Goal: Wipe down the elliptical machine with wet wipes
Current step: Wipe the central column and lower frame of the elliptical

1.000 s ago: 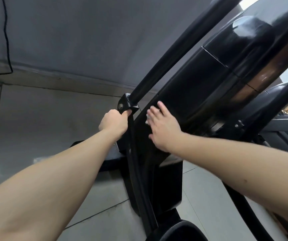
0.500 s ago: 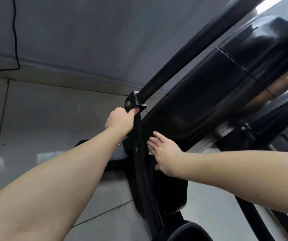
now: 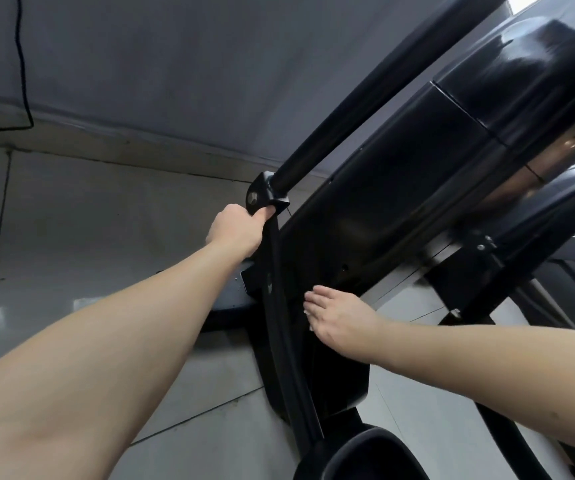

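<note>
Pressing the wipe (image 3: 307, 311), mostly hidden under your flat right hand (image 3: 339, 322), on the elliptical's black cover (image 3: 383, 209) while your left hand (image 3: 236, 230) grips the bar joint (image 3: 262, 199), you risk a pinch if the bar swings.

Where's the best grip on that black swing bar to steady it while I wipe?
Just under the black pivot bracket, where the left hand grips the flat black swing bar. Come from its open left side; the glossy black housing crowds its right.

Grey tiled floor (image 3: 71, 237), black elliptical machine (image 3: 400, 202) standing on it
</note>
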Demonstrator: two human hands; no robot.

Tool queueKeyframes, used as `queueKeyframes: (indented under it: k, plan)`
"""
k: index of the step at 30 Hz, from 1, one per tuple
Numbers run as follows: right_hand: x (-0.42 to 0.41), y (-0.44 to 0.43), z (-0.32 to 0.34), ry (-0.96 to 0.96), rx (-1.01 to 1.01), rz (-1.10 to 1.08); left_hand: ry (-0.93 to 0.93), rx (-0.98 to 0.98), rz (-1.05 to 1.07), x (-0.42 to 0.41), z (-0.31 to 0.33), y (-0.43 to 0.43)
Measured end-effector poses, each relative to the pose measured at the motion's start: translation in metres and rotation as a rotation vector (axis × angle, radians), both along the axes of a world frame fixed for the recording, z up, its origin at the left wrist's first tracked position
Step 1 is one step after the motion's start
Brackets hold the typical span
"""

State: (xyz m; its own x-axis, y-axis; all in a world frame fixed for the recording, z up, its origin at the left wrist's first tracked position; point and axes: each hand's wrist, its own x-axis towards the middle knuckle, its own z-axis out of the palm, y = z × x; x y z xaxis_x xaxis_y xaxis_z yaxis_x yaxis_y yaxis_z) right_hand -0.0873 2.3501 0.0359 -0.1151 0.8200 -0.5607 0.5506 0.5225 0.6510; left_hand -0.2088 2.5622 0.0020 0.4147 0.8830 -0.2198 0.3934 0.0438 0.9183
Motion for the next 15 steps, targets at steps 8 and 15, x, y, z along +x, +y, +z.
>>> queueKeyframes:
  k: [8,15]
  plan:
    - [-0.044,0.007,0.078,0.751,0.497,-0.070,0.028,-0.019,0.062,-0.013,0.018,-0.007]
    - [-0.088,0.055,0.130,1.016,0.776,-0.336,0.010,0.360,-0.091,-0.013,0.025,-0.005]
